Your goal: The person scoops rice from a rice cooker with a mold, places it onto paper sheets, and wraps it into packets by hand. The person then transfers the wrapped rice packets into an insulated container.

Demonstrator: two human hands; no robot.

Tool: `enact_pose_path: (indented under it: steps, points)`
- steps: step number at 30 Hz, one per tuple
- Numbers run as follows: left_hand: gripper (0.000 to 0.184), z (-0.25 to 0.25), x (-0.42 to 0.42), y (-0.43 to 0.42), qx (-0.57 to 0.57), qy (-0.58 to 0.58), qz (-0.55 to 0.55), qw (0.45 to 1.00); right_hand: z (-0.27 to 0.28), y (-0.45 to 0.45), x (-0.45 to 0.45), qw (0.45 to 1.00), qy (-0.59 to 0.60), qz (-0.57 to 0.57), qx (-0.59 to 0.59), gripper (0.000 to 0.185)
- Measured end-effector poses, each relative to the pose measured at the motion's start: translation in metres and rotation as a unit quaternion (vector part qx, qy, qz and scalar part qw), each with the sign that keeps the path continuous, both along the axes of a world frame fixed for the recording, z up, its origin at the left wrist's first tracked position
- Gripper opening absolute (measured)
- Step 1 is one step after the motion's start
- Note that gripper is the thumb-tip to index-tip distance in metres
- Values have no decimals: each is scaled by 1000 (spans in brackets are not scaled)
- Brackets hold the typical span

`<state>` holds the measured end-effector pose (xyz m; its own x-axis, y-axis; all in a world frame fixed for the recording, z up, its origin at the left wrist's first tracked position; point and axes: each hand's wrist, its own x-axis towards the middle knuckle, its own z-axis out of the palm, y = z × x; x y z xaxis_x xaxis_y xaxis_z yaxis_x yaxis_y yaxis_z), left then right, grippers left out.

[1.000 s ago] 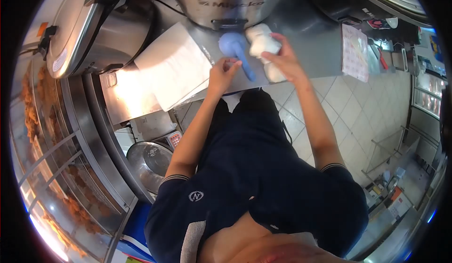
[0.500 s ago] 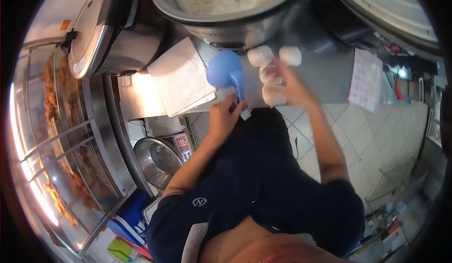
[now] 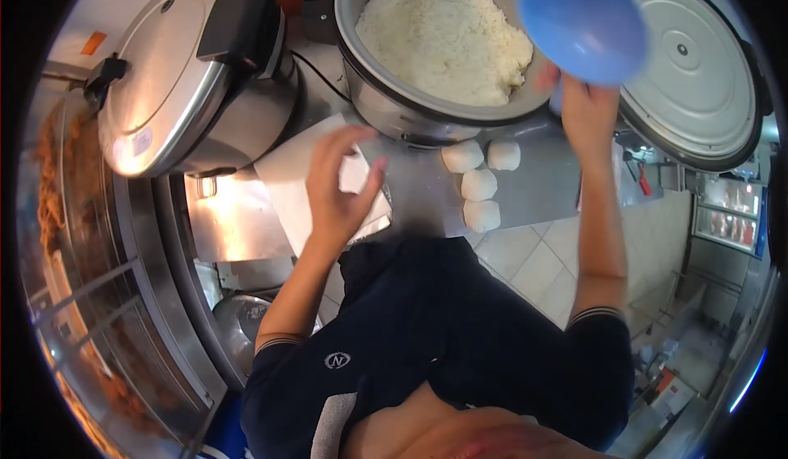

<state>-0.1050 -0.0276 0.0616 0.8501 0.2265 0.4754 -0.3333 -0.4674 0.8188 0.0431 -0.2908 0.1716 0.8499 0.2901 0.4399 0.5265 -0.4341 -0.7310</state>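
Observation:
My right hand [image 3: 589, 118] grips a round blue plastic scoop [image 3: 584, 25] by its handle, raised over the right rim of an open rice cooker [image 3: 394, 114]. White cooked rice [image 3: 443, 44] lies in the cooker's pot. Over a stack of white paper sheets [image 3: 283, 167] hovers my left hand [image 3: 332, 192], its thumb and fingers curved apart with nothing seen between them; whether it touches the paper I cannot tell. Several white rounded packets [image 3: 479, 185] sit on the steel counter in front of the cooker.
A second, lidded steel cooker [image 3: 176, 73] stands at the left, with a black cord beside it. At the right is a large round lid [image 3: 685, 65]. Glass shelving with fried food [image 3: 51, 188] runs along the far left. A metal bowl [image 3: 242, 323] is below the counter [image 3: 525, 184].
The blue scoop has passed from my left hand to my right and risen to the cooker. My right hand has left the white packets. My left hand has moved left over the paper, fingers opened.

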Motion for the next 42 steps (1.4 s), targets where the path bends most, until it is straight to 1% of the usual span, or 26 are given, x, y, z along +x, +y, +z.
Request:
enact_pose_path:
  steps: [1,2,3,4,5,7,8,9,10,11,13,14,15,16,19,20,22,23,25,27,29,31,35,38,40,42]
  points:
    - [50,-7,15,15,-7,-4,8,1000,1,14,27,1000,-23,-6,-6,19]
    - [65,-9,26,27,-7,24,11,1000,9,28,47,993,-8,-22,-119,21]
    - [81,-12,39,37,4,19,12,1000,15,42,68,972,6,-37,-230,23]
    - [98,-17,53,44,15,15,13,1000,1,51,98,951,-72,-9,-302,27]
    - [98,-19,65,48,6,13,6,1000,-18,57,123,917,-145,21,-371,32]
    - [136,-24,88,52,0,30,-22,999,-42,93,149,863,-75,-29,-498,34]
    - [136,-30,97,52,-12,32,-26,999,-62,103,164,852,-110,-8,-513,34]
    - [145,-36,105,52,-22,31,-39,999,-78,110,176,838,-144,15,-526,35]
    - [155,-43,112,50,-31,31,-54,998,-88,120,180,833,-136,15,-536,35]
    - [159,-44,118,52,-61,34,-66,995,-99,128,182,824,-103,41,-556,35]
    - [160,-49,122,52,-80,45,-73,993,-116,126,189,810,-58,73,-579,35]
    - [161,-51,122,52,-89,49,-72,992,-119,121,196,822,-33,106,-559,32]
    - [168,-47,121,53,-55,72,-63,994,-121,117,198,834,-6,135,-536,30]
    - [168,-50,120,53,-58,83,-69,992,-115,117,193,833,7,136,-536,30]
    - [164,-55,122,52,-97,59,-85,990,-101,109,161,788,211,250,-522,22]
    - [164,-55,122,51,-95,53,-81,991,-98,104,149,788,216,247,-521,22]
    - [164,-54,121,50,-91,51,-84,991,-81,103,121,763,328,215,-514,22]
    - [164,-53,122,50,-75,50,-76,993,-75,101,112,764,330,214,-511,22]
    - [163,-53,120,50,-51,54,-79,994,-66,94,93,743,335,216,-537,22]
    - [163,-53,120,51,-21,34,-71,997,-48,86,79,751,335,206,-530,22]
    - [162,-51,118,50,-19,47,-73,996,-24,84,70,759,330,198,-525,23]
    - [162,-50,116,49,-16,60,-66,996,-4,84,65,749,338,162,-547,23]
    - [159,-51,113,48,-27,75,-63,995,-21,69,92,745,391,172,-513,22]
    - [159,-54,113,47,-45,66,-56,995,-45,66,114,750,422,135,-490,21]
    - [159,-52,113,47,-60,56,-50,995,-55,70,115,784,223,135,-564,21]
    - [160,-50,112,47,-53,79,-54,994,-53,73,93,782,229,143,-562,21]
